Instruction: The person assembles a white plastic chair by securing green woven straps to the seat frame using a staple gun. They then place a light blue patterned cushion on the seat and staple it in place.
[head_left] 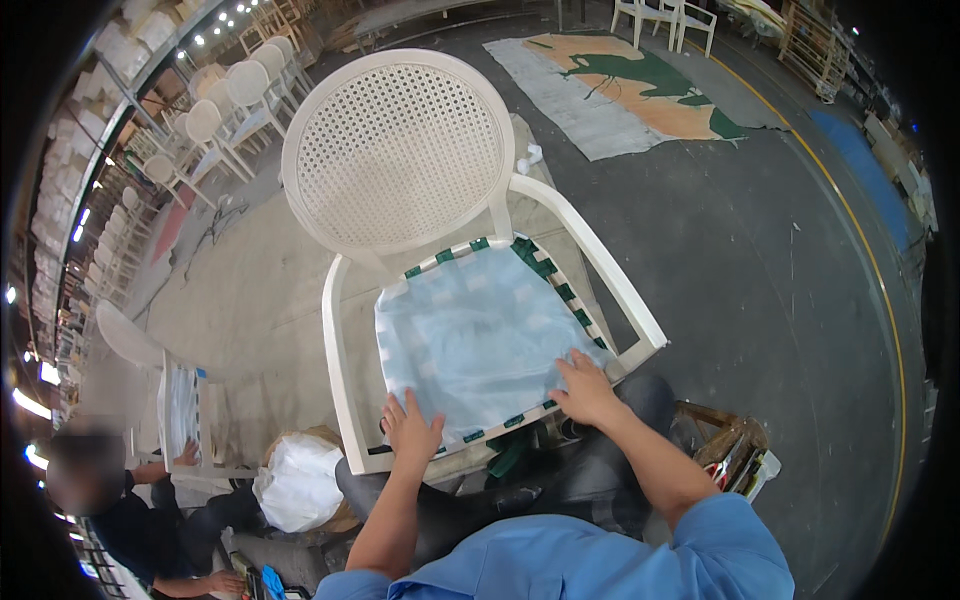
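Observation:
A white armchair [336, 350] with a round cane back [400, 150] stands in front of me, its front edge near my knees. Light blue cloth [485, 335] lies over its seat, and green and white webbing [535, 258] shows along the seat's back, right and front edges. My left hand [410, 428] rests on the cloth's front left corner with its fingers spread. At the front right, my right hand [584, 388] lies on the cloth's edge, fingers apart. Neither hand holds anything that I can see.
At the lower left a co-worker [150, 510] sits by another white chair [135, 335]. A white bag [300, 482] stands between us. By my right knee is a box of tools [738, 455]. Rows of white chairs [205, 122] stand far left; a stained sheet [610, 90] lies on the floor ahead.

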